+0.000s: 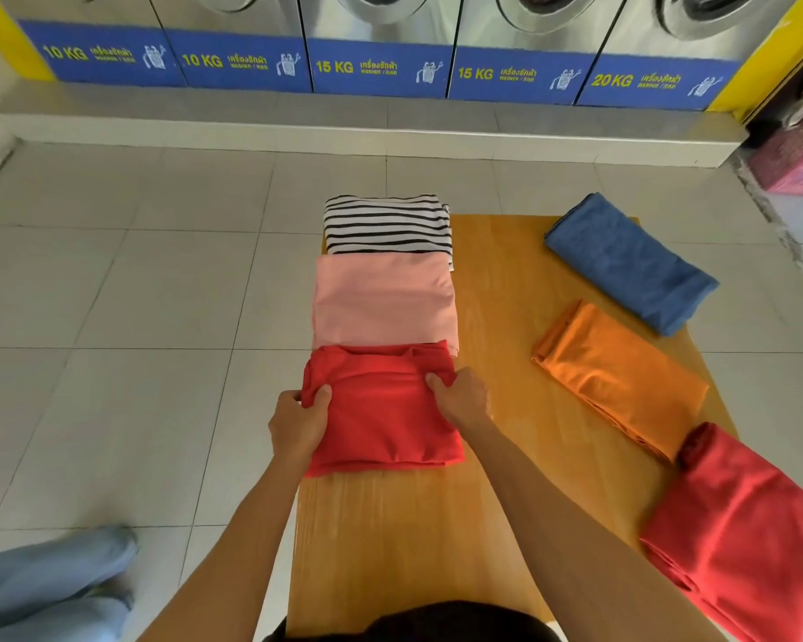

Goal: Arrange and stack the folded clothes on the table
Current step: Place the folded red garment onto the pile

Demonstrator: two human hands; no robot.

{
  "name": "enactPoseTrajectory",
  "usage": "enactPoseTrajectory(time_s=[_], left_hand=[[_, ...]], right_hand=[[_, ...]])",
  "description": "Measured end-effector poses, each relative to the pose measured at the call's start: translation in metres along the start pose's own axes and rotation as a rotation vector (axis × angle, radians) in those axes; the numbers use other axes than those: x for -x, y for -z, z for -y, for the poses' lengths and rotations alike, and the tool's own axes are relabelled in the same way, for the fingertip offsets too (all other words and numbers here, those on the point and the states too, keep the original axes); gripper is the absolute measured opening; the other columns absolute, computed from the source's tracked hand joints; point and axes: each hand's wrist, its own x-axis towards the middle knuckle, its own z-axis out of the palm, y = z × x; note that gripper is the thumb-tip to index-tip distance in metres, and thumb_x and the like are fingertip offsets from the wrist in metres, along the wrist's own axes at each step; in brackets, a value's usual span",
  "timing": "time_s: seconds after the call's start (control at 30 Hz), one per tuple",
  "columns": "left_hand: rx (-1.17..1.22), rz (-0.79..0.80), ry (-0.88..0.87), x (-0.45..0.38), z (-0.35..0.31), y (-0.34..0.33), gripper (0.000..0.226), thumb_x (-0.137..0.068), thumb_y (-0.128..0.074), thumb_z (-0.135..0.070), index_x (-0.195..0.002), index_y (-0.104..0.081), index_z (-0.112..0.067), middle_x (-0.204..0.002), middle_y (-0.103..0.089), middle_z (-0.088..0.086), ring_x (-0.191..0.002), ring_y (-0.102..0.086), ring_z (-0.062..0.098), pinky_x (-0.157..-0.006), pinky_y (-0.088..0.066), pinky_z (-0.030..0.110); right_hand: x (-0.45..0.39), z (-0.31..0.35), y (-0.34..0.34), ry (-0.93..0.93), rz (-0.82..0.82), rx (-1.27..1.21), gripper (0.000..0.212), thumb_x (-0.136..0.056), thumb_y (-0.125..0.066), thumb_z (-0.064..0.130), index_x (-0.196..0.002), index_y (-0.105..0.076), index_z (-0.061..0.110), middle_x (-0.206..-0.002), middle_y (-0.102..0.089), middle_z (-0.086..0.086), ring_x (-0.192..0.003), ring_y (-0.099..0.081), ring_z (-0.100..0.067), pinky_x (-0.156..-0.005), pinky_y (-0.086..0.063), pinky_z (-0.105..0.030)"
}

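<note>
Gripping red shirt (both hands, thumbs up)

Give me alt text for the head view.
Both hands, left hand and right hand, grip a folded red garment on a wooden table; beyond it lie pink and striped folded pieces.

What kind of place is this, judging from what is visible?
Most likely a self-service laundromat: a row of steel front-loading washing machines carries blue capacity labels reading 10, 15 and 20 KG, and folded clothes lie on a wooden table.
</note>
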Motion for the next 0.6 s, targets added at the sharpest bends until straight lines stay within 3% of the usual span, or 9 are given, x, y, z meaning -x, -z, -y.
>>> enactPoseTrajectory(time_s=[0.13, 0.23, 0.33, 0.47, 0.6], left_hand=[[0.031, -0.021, -0.060, 0.016, 0.005, 0.009, 0.063, -0.089, -0.063, -0.041, -0.138, -0.044, -0.008, -0.134, -0.055, 0.014, -0.120, -0.054, 0.032, -0.091, -0.046, 0.040], [-0.002, -0.074, -0.110, 0.033, 0.004, 0.015, 0.061, -0.088, -0.062, -0.033, -0.140, -0.044, -0.007, -0.140, -0.050, 0.015, -0.126, -0.049, 0.033, -0.098, -0.044, 0.044], [0.010, -0.094, -0.241, 0.061, 0.000, 0.014, 0.052, -0.084, -0.060, -0.031, -0.131, -0.054, -0.008, -0.133, -0.055, 0.012, -0.121, -0.052, 0.031, -0.094, -0.046, 0.042], [-0.008, 0.043, -0.320, 0.104, -0.003, -0.006, 0.052, -0.088, -0.058, -0.027, -0.137, -0.051, -0.012, -0.140, -0.052, 0.006, -0.127, -0.050, 0.024, -0.104, -0.039, 0.037], [-0.035, 0.210, -0.397, 0.143, -0.002, -0.034, 0.045, -0.089, -0.059, -0.020, -0.133, -0.056, -0.008, -0.134, -0.058, 0.005, -0.122, -0.055, 0.021, -0.098, -0.040, 0.030]], right_hand=[[0.017, -0.013, 0.007, -0.003, -0.051, -0.055, 0.047, -0.087, -0.063, 0.051, -0.100, -0.060, 0.006, -0.096, -0.067, -0.012, -0.090, -0.064, -0.032, -0.064, -0.048, -0.036], [0.037, -0.024, 0.013, 0.009, -0.092, -0.109, 0.051, -0.088, -0.062, 0.047, -0.116, -0.060, 0.005, -0.104, -0.067, -0.010, -0.096, -0.063, -0.030, -0.079, -0.055, -0.043], [0.062, -0.035, 0.019, 0.019, -0.122, -0.177, 0.051, -0.089, -0.062, 0.040, -0.126, -0.058, 0.006, -0.118, -0.067, -0.011, -0.112, -0.061, -0.031, -0.092, -0.053, -0.045], [0.092, -0.054, 0.023, 0.017, -0.138, -0.270, 0.048, -0.085, -0.061, 0.040, -0.123, -0.061, 0.009, -0.102, -0.069, -0.001, -0.098, -0.064, -0.022, -0.089, -0.055, -0.045], [0.116, -0.077, 0.036, -0.012, -0.166, -0.344, 0.041, -0.089, -0.064, 0.034, -0.123, -0.060, 0.011, -0.101, -0.068, 0.001, -0.103, -0.064, -0.024, -0.091, -0.053, -0.041]])
